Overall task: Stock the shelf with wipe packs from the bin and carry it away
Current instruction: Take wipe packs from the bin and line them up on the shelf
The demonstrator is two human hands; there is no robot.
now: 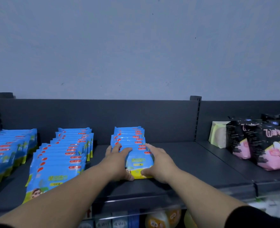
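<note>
Blue and yellow wipe packs stand in three rows on the dark shelf (193,160). The left row (9,150) and the middle row (65,155) are long. The third row (129,137) is shorter. My left hand (117,162) and my right hand (159,163) hold the front pack (139,163) of that third row from both sides, fingers over its top and thumbs at its yellow lower edge. The bin is out of view.
Black and pink packets (264,143) and a pale green pack (218,134) fill the shelf bay to the right, past an upright post (196,119). A clear strip runs along the shelf's front edge (136,201). More goods show on the shelf below (160,219).
</note>
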